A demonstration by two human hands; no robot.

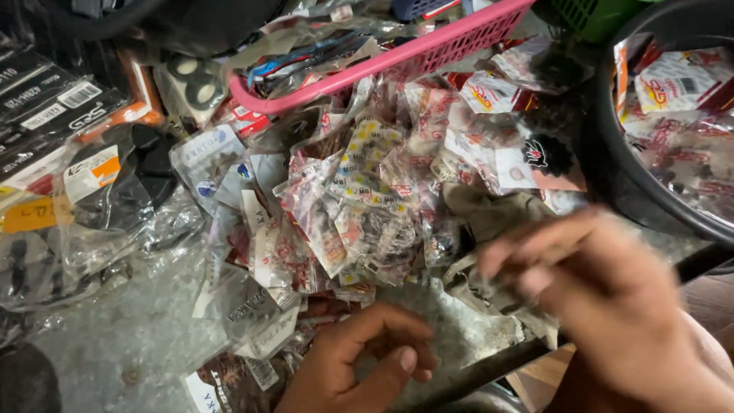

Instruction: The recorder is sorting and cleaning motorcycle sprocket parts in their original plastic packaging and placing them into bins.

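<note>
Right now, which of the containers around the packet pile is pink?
The slatted plastic basket along the top of the pile; the round tub at right is black, the corner crate green.

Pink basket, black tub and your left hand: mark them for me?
pink basket (397,60), head view, on its front rim
black tub (612,183), head view, on its near wall
left hand (359,359), head view, on its back

Glossy clear plastic packets (359,199) are catching light across the heap, crinkled and shiny. The pink basket (397,61), upper middle, is showing matt moulded plastic. A black tub (612,176) at right is gleaming smoothly (plastic, seemingly). The benchtop (130,336) is looking dull, scuffed grey.
</note>
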